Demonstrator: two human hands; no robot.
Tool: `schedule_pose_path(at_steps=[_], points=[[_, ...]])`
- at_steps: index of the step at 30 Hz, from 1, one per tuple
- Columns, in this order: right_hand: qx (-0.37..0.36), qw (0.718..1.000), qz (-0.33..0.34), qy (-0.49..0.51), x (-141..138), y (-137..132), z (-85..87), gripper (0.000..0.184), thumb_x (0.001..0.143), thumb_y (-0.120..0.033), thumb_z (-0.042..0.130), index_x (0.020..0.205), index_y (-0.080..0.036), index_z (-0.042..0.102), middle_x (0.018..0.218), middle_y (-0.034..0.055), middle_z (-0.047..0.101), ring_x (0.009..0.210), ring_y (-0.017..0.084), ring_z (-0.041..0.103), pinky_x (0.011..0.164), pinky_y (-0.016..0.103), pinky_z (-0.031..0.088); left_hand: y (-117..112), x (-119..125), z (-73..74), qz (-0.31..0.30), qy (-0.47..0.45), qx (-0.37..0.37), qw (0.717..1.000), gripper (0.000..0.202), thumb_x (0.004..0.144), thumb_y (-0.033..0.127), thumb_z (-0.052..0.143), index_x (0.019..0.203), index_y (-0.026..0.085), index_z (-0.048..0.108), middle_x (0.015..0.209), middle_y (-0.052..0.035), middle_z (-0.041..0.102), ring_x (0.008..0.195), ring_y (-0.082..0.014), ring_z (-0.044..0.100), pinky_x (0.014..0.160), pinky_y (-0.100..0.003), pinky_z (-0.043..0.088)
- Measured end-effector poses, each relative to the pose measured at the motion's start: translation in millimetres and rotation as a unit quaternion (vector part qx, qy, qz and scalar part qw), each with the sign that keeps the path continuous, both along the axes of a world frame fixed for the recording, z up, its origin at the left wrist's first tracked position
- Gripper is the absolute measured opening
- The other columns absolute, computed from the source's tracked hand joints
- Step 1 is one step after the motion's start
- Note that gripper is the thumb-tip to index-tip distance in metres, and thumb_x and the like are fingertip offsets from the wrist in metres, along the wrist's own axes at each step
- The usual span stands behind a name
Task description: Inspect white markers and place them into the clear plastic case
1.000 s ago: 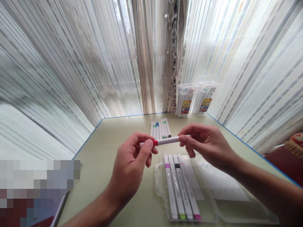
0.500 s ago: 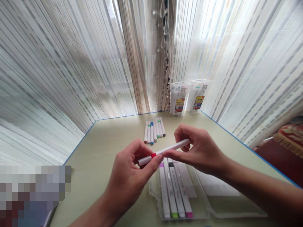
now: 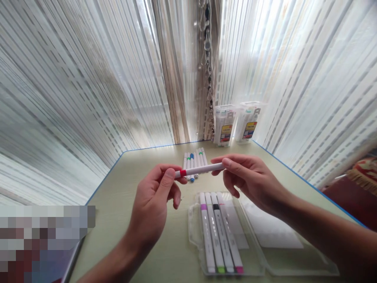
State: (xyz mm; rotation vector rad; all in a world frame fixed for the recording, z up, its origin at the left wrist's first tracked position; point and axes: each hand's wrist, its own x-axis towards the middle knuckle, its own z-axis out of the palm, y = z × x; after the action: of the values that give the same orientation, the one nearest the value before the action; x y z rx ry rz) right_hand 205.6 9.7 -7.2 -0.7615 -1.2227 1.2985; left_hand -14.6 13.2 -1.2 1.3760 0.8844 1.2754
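Between my two hands, a white marker (image 3: pixel 203 169) with a red band is held nearly level above the table. My left hand (image 3: pixel 159 192) pinches its red-banded end between thumb and fingers. The opposite end sits in the pinch of my right hand (image 3: pixel 247 173). Below lies an opened clear plastic case (image 3: pixel 194 232), with several white markers (image 3: pixel 219 236) side by side in its left half; their bands and ends show purple, black, green and pink. Behind the held marker, a row of several more markers (image 3: pixel 192 157) rests on the table, partly covered by it and my fingers.
Two clear marker cases (image 3: pixel 225 125) with yellow labels stand upright at the far corner. The pale green table (image 3: pixel 108 220) has a blue edge, and striped string curtains (image 3: pixel 88 78) hang behind it. A blurred-out object (image 3: pixel 44 243) is at lower left.
Both hands have raised the marker and brought it closer to level. My left hand has shifted its grip out to the red-banded end, and my right thumb now lies on top of the other end.
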Motion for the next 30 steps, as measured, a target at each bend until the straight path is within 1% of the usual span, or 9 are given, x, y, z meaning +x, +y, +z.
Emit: schedule_pose_path(at_steps=[5,9,13,18,25,30], points=[[-0.034,0.999,0.003,0.041,-0.1,0.9,1.4,0.021,0.094,-0.03,0.064,0.101,-0.015,0.076,0.081,0.0063,0.071,0.044,0.007,0.053,0.038,0.02,0.041,-3.7,0.3,2.8,-0.002,-0.042,-0.019,0.999,0.025,0.096,0.033,0.054,0.1,0.013,0.069,0.079,-0.0035,0.066,0.051,-0.0068,0.053,0.048,-0.02,0.041],[-0.036,0.998,-0.003,0.047,-0.2,1.9,1.8,0.019,0.093,-0.03,0.066,0.098,-0.015,0.076,0.079,0.0061,0.071,0.044,0.007,0.052,0.037,0.02,0.039,-4.7,-1.2,4.4,-0.004,-0.053,-0.022,0.998,0.023,0.095,0.031,0.056,0.098,0.013,0.069,0.077,-0.0025,0.065,0.052,-0.0068,0.054,0.048,-0.02,0.041],[-0.031,0.998,-0.015,0.044,0.7,3.7,0.9,0.017,0.091,-0.031,0.068,0.094,-0.015,0.075,0.075,0.0051,0.071,0.042,0.007,0.05,0.037,0.019,0.038,-3.4,-3.1,2.4,0.003,-0.046,-0.014,0.999,0.02,0.095,0.031,0.058,0.097,0.015,0.068,0.077,-0.0009,0.064,0.051,-0.0064,0.053,0.048,-0.019,0.041],[-0.031,0.998,-0.024,0.053,1.4,3.7,1.2,0.014,0.088,-0.027,0.071,0.094,-0.015,0.075,0.075,0.0049,0.071,0.042,0.007,0.051,0.037,0.02,0.038,-1.6,-4.2,0.4,0.011,-0.032,-0.001,0.999,0.016,0.094,0.028,0.057,0.097,0.016,0.067,0.078,-0.0001,0.064,0.052,-0.0059,0.053,0.049,-0.019,0.041],[-0.045,0.996,-0.026,0.076,0.1,1.8,5.6,0.017,0.087,-0.024,0.064,0.09,-0.013,0.077,0.075,0.0083,0.072,0.043,0.01,0.053,0.037,0.023,0.039,0.2,-4.1,0.3,0.026,-0.019,0.004,0.999,0.015,0.093,0.027,0.057,0.096,0.016,0.066,0.076,-0.0001,0.064,0.051,-0.0065,0.052,0.048,-0.02,0.04],[-0.033,0.997,-0.017,0.071,2.2,2.3,5.2,0.02,0.084,-0.022,0.062,0.093,-0.012,0.077,0.076,0.0091,0.072,0.043,0.011,0.052,0.038,0.024,0.038,-0.1,-4.0,1.4,0.035,-0.004,0.006,0.999,0.016,0.092,0.027,0.057,0.096,0.015,0.066,0.076,-0.0012,0.065,0.051,-0.0073,0.051,0.048,-0.021,0.041]])
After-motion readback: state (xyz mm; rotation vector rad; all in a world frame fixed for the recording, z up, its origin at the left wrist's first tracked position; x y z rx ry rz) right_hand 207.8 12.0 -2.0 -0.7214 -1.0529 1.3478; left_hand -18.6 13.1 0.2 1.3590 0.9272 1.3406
